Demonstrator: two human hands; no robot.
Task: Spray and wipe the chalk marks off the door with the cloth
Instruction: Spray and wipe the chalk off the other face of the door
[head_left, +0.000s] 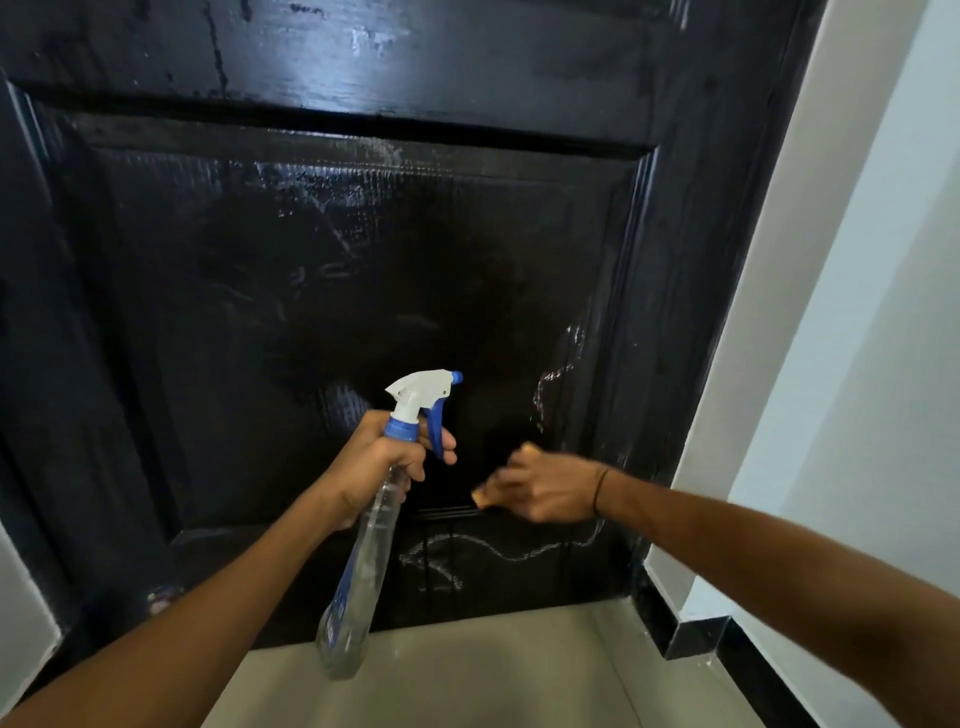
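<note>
A black panelled door (363, 270) fills the view, its surface wet and streaked. White chalk marks (467, 556) run across the bottom rail, and more chalk (556, 379) shows on the panel's right side. My left hand (384, 462) grips the neck of a clear spray bottle (363, 561) with a white and blue trigger head, nozzle pointing at the door. My right hand (540, 488) presses a small orange-tan cloth (483, 499) against the door's lower panel edge; it is motion-blurred and the cloth is mostly hidden under the fingers.
A white wall (831, 364) with a black skirting strip (691, 634) stands to the right of the door frame. Beige floor tiles (467, 675) lie below the door.
</note>
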